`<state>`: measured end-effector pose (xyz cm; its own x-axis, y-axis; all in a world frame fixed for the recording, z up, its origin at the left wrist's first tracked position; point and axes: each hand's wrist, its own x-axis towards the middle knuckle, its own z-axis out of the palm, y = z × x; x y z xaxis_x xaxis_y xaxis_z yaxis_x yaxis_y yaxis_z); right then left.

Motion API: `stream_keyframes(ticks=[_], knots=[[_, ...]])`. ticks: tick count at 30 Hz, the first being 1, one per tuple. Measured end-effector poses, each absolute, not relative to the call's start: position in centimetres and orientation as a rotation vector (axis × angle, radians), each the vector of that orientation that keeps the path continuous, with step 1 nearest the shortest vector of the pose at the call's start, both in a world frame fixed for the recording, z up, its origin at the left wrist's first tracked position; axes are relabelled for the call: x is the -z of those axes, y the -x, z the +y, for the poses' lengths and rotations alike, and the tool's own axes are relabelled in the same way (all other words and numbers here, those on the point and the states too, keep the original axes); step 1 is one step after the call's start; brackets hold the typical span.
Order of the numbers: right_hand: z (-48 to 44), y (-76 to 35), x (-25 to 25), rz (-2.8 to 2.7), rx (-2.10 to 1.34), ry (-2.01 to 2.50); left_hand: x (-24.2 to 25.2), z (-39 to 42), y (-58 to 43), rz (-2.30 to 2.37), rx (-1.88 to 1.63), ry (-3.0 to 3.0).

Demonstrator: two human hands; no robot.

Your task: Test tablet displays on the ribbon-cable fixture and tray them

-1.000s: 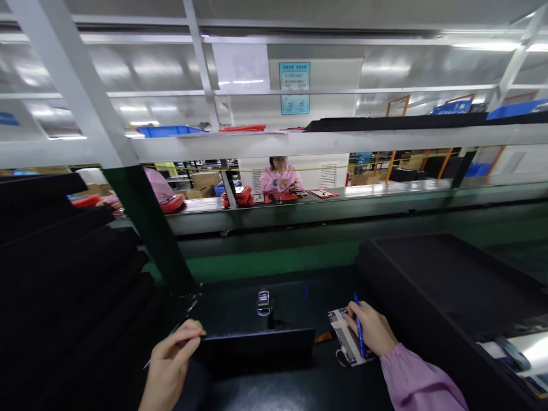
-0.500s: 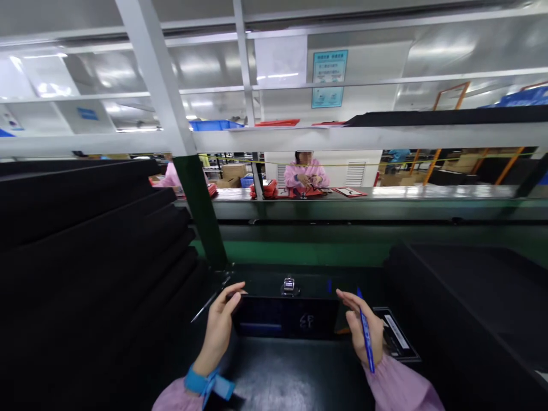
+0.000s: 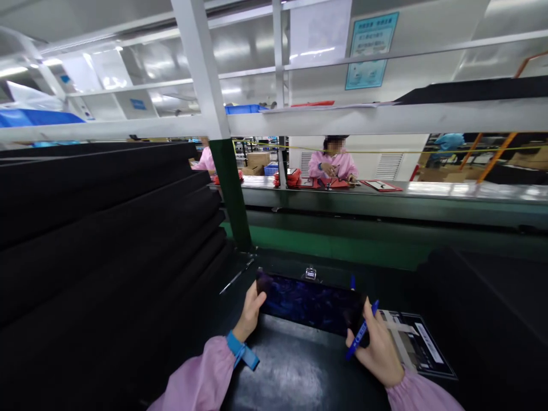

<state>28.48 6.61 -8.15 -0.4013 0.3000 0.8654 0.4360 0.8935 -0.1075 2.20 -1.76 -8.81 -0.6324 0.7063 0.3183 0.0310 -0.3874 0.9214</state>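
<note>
A dark, glossy flat screen panel (image 3: 308, 301) is held up above the table, tilted toward me, with faint reflections on its face. My left hand (image 3: 252, 313) is closed on its left end, thumb on the front. At the right end, my right hand (image 3: 379, 345) grips the panel and also keeps a blue pen (image 3: 363, 330) between its fingers. Just right of that hand lies a panel with a white label and pale tape strips (image 3: 422, 342). Behind the held panel stands a small metal clip-like piece (image 3: 311, 274). A blue band circles my left wrist.
A tall stack of black foam trays (image 3: 107, 228) rises on the left, and more black foam (image 3: 500, 302) is on the right. A thin metal rod-like tool (image 3: 237, 277) lies left of my hands. Across the bench, a person in pink (image 3: 331, 165) works at another table.
Both hands have closed on the panel, which is now raised and tilted with its glossy face showing. The view has turned to the left.
</note>
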Motion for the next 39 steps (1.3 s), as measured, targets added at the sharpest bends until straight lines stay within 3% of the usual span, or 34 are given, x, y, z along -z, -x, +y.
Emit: stream_keyframes(ticks=[10,20,30,39], knots=[[6.2,-28.5,9.3,-1.972,-0.055,0.718,7.2,-1.8,-2.8,1.423,-1.919,-1.197],[6.2,-28.5,8.2,-2.064,0.077,0.581,6.7,-1.8,-2.7,1.448,-1.903,-1.116],[7.3,-29.3,7.6,-1.838,-0.538,0.807,5.7,-1.4,-4.4,1.339,-1.86,-0.777],[5.0,-28.8,4.8,-1.675,-0.554,0.79,5.1,-1.9,-3.8,1.484,-1.877,-0.807]])
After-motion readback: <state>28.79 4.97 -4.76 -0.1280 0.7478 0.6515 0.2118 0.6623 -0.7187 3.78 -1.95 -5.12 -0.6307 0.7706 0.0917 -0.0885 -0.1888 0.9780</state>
